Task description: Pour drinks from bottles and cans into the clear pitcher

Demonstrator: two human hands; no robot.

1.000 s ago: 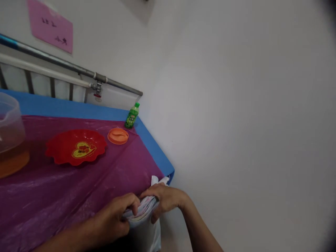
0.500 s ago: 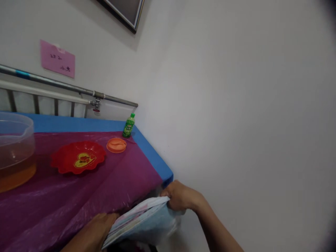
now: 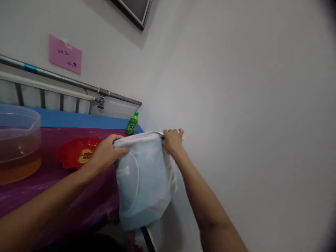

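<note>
Pale-blue cloth hangs from my left hand at eleven o'clock and right hand at one, fingers clamped on its edge; green bottle near twelve.

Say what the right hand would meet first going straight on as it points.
Besides the light-blue cloth bundle it holds, the right hand would probably meet the pale wall first; depth is unclear.

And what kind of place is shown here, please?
Probably an ordinary indoor room, though I cannot tell its purpose: a metal pipe runs along the wall above what looks like a radiator, and a pink note hangs higher.
</note>
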